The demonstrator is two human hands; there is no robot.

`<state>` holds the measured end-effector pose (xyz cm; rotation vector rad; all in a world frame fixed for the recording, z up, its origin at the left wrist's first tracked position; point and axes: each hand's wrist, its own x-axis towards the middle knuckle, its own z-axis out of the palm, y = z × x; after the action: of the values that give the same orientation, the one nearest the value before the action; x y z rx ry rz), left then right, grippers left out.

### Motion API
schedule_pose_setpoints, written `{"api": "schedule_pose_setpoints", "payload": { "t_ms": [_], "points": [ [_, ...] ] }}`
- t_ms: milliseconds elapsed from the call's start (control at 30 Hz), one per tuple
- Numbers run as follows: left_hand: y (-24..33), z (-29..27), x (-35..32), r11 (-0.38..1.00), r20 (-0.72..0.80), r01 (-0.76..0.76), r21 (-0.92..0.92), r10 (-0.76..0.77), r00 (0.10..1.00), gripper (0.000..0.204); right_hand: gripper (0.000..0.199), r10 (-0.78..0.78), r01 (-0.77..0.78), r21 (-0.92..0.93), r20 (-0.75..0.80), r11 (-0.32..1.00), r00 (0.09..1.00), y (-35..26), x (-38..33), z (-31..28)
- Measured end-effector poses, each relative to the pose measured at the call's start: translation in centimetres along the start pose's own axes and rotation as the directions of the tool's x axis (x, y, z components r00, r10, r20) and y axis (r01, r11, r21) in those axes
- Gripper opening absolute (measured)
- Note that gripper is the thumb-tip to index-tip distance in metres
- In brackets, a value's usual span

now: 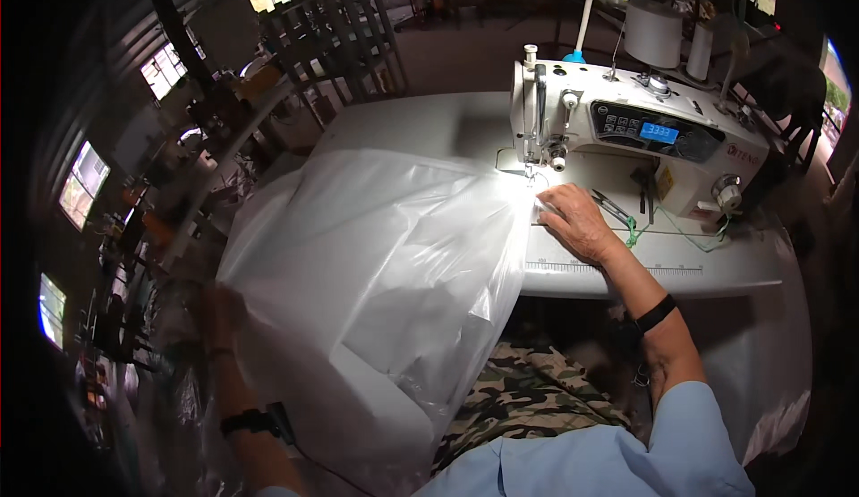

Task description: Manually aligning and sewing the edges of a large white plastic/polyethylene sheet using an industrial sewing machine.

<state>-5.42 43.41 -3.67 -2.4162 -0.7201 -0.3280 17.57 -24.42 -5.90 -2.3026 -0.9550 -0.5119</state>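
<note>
A large translucent plastic sheet (358, 246) spreads over the table and hangs down its front edge at the left. Its right corner gathers under the needle of a white sewing machine (555, 103), in the glare of the lamp. Close to the needle, my right hand (580, 221) rests on the machine bed, its bent fingers closed at the sheet's edge. Far out to the left, my left hand (221, 311) grips the sheet's other edge and draws it taut; shadow hides most of its fingers. A black band circles each wrist.
Right of my right hand lie tweezers (613, 206) and a tangled green cord (635, 231). A ruler strip (617, 268) runs along the table's front edge. White thread cones (651, 36) stand behind the machine. A dark metal rack (335, 41) stands beyond the table.
</note>
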Motion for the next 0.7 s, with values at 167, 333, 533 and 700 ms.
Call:
{"api": "schedule_pose_setpoints", "payload": {
  "t_ms": [167,333,533,700],
  "points": [
    [-2.2,-5.9,2.3,0.983,-0.106,0.103,-0.153,-0.12,0.987,0.04,0.025,-0.084,0.083,-0.012,-0.087,0.996,0.993,-1.2,-0.5,0.1],
    [7.0,-18.6,2.6,0.787,-0.481,-0.338,-0.517,0.059,0.874,0.06,0.019,-0.266,0.269,0.008,-0.122,0.963,0.956,-7.1,-5.6,0.9],
    [21.0,-30.2,-13.2,-0.04,-0.592,-0.805,-0.591,0.7,0.4,0.03,0.027,0.069,-0.257,0.486,0.371,0.835,0.926,-13.7,-12.3,6.2],
    [28.2,-28.2,-22.8,-0.034,-0.306,-0.523,-0.852,0.842,0.444,0.02,0.045,0.269,-0.635,0.495,0.621,0.593,0.736,-14.0,-14.2,11.1]
  ]
}}
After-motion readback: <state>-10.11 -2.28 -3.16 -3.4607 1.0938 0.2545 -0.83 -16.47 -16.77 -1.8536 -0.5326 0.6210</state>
